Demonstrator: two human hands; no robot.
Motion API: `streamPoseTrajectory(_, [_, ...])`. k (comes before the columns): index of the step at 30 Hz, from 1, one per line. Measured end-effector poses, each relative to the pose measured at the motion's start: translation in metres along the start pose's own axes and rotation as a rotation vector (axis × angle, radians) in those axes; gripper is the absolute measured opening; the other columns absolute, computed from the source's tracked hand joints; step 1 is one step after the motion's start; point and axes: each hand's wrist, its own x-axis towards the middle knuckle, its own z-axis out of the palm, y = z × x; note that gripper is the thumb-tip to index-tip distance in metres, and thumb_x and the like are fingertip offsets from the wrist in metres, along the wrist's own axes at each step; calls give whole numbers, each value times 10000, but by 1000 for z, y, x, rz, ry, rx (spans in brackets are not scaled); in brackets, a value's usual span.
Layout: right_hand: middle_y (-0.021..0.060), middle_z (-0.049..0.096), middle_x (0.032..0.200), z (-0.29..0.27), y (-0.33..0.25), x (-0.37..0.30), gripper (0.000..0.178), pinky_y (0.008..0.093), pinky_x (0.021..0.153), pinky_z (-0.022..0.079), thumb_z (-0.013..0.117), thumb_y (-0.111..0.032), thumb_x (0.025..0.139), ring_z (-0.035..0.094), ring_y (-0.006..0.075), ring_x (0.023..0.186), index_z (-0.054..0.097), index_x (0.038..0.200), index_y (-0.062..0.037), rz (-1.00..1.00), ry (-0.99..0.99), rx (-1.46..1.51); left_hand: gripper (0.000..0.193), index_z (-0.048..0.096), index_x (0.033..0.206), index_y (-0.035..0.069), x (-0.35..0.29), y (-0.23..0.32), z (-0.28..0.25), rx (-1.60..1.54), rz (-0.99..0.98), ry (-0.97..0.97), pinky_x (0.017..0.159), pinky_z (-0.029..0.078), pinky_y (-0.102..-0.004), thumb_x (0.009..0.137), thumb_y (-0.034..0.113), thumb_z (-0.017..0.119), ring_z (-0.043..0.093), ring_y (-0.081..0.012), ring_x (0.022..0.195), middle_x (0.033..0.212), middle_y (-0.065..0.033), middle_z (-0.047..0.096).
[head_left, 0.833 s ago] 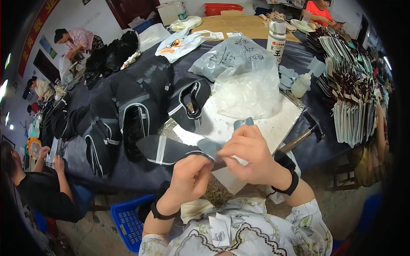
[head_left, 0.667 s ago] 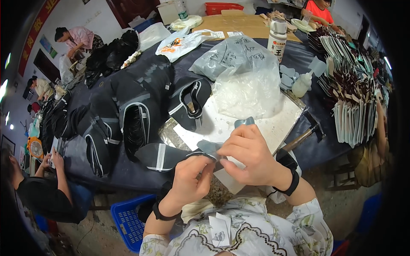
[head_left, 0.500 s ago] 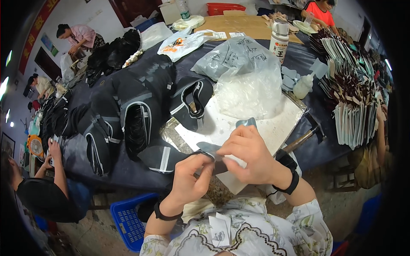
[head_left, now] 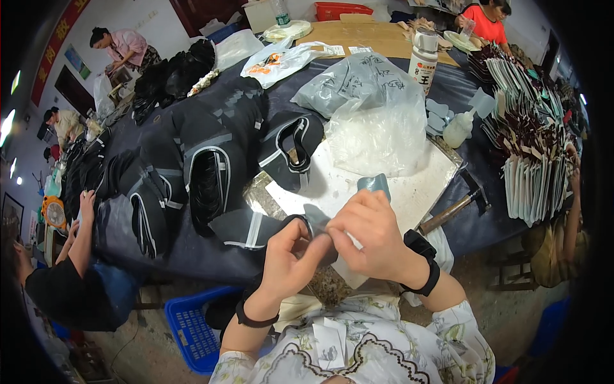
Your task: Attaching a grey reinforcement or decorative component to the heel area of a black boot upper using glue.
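Fingers of the left hand (head_left: 286, 264) are closed on one end of a dark grey fabric piece with a pale cross-stripe (head_left: 238, 229), while those of the right hand (head_left: 372, 233) bend in narrowly toward the left thumb; blur hides whether they pinch anything. The dark piece lies across the bench's near edge, its free end trailing left, perhaps leaving its gripped rim exposed to both hands. A thin blue-grey flap (head_left: 314, 217) stands at that rim, between the hands. Both wrists are raised and angled inward, forearms rising from the lower edge, seemingly bracing the fingertips against each other. Just beyond the right knuckles shows a blue-grey rounded patch (head_left: 375, 184), over the flat white board (head_left: 409, 201). Near the board's right edge lies a wooden-handled hammer (head_left: 448, 214), apparently within reach. Left of the board, bundled black fabric pieces with white edging (head_left: 217, 144) lie on the dark-covered bench (head_left: 470, 235); a clear plastic bag (head_left: 377, 141) covers the board's far part.
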Motion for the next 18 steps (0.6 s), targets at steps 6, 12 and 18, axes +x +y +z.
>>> streamPoseTrajectory(6, [15,506,761,-30,29,-39,57,238,602,390,488,-2,859,462,85,683,519,825,-36,547,872,791,164,560,994,-54,-15,9,10,-120,214,178,706,394,-178,870,34,498,485,-45,786,893,-21,582])
streamPoseTrajectory(12, [84,503,854,-78,6,-157,66,222,517,397,462,53,845,471,99,584,501,851,0,604,860,3,281,527,1030,-78,-24,6,1,-314,318,336,808,437,-277,860,145,507,566,-150,866,967,-122,605])
streamPoseTrajectory(18, [194,606,875,4,49,-279,127,368,661,494,504,11,765,623,238,759,567,874,27,1032,418,-157,296,539,990,-64,-25,2,14,-215,288,207,773,430,-243,837,189,545,557,-126,833,960,-112,603])
